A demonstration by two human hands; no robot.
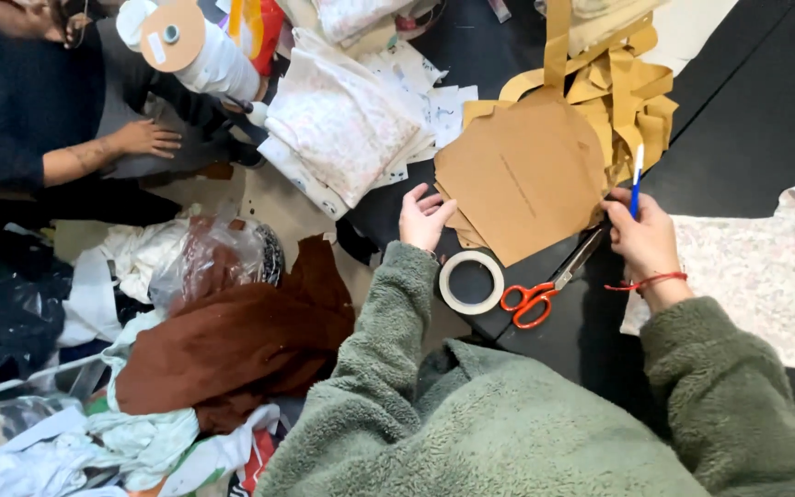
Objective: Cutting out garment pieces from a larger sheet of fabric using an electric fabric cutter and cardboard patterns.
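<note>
1. Black table (747,101): it fills the upper right of your view. Everything you handle lies on it.
2. Brown paper pattern pieces (522,175): a flat stack at the table's centre, between your two hands. One corner points down toward you and the opposite one up and away; the pencilled line on the top sheet runs roughly along that near-far axis. Tan strips (632,87) lie heaped just behind the stack.
3. Floral fabric pile (342,120): left of the stack, near the table edge. A second pale printed piece (766,267) lies right of your right wrist.
4. Your left hand (425,219): fingers loosely spread, not closed on anything; the fingertips rest at the stack's left edge.
5. Your right hand (641,235): closed around a blue-and-white pen (636,182), which stands nearly upright with its long axis running near to far. The hand also touches the stack's right edge.
6. Orange-handled scissors (549,285): lying flat just below the stack, blades shut, tips pointing up-right toward your right hand, handles toward you.
7. Tape roll (471,283): flat on the table, just left of the scissors' handles, below your left hand.
8. Another person's hand (144,138): resting flat at upper left, well apart from yours.
</note>
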